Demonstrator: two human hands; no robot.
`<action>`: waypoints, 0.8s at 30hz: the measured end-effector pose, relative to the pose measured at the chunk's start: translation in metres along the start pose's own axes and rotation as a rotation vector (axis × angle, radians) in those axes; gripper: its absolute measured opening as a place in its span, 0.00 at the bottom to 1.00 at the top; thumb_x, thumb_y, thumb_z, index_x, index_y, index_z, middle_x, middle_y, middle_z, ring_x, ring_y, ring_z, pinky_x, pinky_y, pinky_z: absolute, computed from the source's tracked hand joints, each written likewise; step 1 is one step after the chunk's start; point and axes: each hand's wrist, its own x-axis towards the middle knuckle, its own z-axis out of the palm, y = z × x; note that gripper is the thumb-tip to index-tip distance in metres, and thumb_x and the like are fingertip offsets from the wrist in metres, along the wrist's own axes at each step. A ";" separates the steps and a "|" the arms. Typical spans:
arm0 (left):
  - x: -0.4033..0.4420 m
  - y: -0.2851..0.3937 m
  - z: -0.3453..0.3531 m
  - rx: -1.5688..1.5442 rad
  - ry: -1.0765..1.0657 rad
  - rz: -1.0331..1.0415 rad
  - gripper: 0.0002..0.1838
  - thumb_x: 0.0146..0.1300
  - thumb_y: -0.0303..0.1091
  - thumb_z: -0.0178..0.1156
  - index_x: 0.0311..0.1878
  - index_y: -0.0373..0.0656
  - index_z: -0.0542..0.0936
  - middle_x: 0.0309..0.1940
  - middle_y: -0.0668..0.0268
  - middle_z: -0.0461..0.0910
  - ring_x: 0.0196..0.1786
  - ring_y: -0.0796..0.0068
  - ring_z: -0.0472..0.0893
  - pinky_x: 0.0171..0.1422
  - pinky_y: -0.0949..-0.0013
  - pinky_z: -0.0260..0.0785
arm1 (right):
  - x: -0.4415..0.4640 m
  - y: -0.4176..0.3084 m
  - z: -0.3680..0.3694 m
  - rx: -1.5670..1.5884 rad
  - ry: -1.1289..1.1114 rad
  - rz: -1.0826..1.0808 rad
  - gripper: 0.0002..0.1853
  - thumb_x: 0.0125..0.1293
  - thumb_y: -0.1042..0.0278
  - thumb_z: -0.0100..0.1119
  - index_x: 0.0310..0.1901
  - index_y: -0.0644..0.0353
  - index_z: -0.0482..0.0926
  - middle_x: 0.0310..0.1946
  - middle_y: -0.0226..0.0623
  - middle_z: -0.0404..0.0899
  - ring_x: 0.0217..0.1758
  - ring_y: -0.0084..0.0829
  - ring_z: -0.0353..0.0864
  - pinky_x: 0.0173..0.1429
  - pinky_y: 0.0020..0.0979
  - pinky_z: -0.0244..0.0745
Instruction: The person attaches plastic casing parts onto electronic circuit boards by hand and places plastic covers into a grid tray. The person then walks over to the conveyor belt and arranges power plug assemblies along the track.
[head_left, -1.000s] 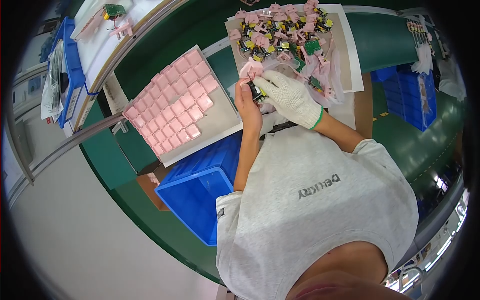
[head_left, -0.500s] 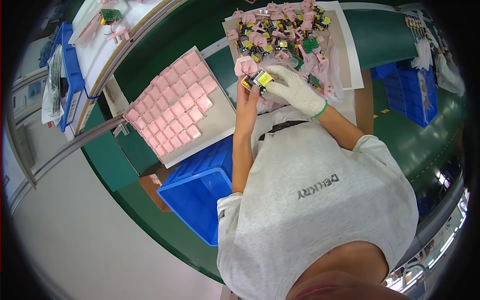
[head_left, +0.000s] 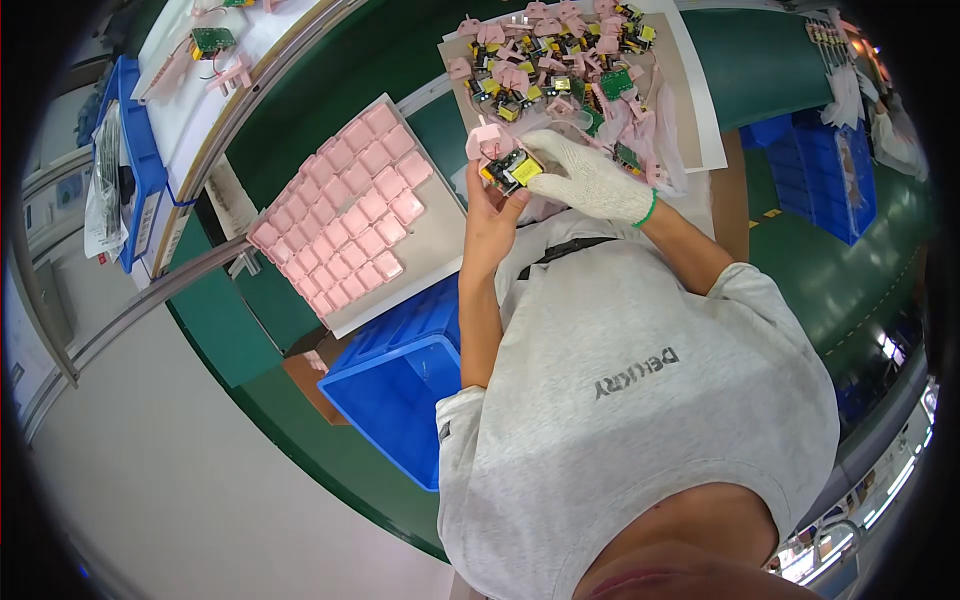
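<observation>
Between my two hands is a small circuit board with a yellow transformer (head_left: 525, 172), joined to a pink plug part (head_left: 488, 140). My bare left hand (head_left: 490, 222) grips this assembly from below and the left side, thumb against the board. My right hand (head_left: 592, 180), in a white knitted glove with a green cuff, closes on the board's right edge. Fingertips behind the board are hidden. Just beyond my hands lies a pile of similar boards and pink plug parts (head_left: 545, 60) on a cardboard sheet (head_left: 690, 90).
Left of my hands, rows of pink square housings (head_left: 345, 205) lie on a board (head_left: 430, 235). Below it stands a blue bin (head_left: 385, 375). A white shelf (head_left: 235, 90) holds more parts at upper left. Blue crates (head_left: 820, 185) stand at right.
Both hands have come slightly closer to my body with the board. The board has turned, and the pink plug part is now tilted differently.
</observation>
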 end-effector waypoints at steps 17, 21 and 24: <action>0.000 -0.002 0.000 0.127 -0.030 -0.016 0.32 0.66 0.27 0.59 0.69 0.40 0.55 0.49 0.60 0.76 0.49 0.74 0.76 0.54 0.71 0.70 | 0.001 0.033 0.003 0.318 -0.084 0.005 0.23 0.66 0.69 0.55 0.61 0.66 0.66 0.52 0.36 0.74 0.54 0.24 0.72 0.59 0.30 0.68; 0.007 -0.008 -0.005 0.066 0.020 -0.002 0.25 0.67 0.30 0.58 0.65 0.39 0.64 0.45 0.64 0.76 0.44 0.77 0.75 0.51 0.74 0.69 | 0.003 0.042 0.003 0.282 -0.081 -0.024 0.21 0.65 0.67 0.56 0.58 0.64 0.69 0.48 0.37 0.75 0.51 0.24 0.73 0.56 0.30 0.69; 0.009 -0.007 0.000 0.035 0.057 -0.004 0.20 0.68 0.31 0.58 0.61 0.38 0.69 0.43 0.67 0.76 0.42 0.79 0.75 0.48 0.74 0.69 | 0.001 0.021 -0.007 0.110 -0.058 0.035 0.19 0.65 0.65 0.56 0.55 0.63 0.70 0.44 0.38 0.75 0.48 0.25 0.74 0.54 0.31 0.70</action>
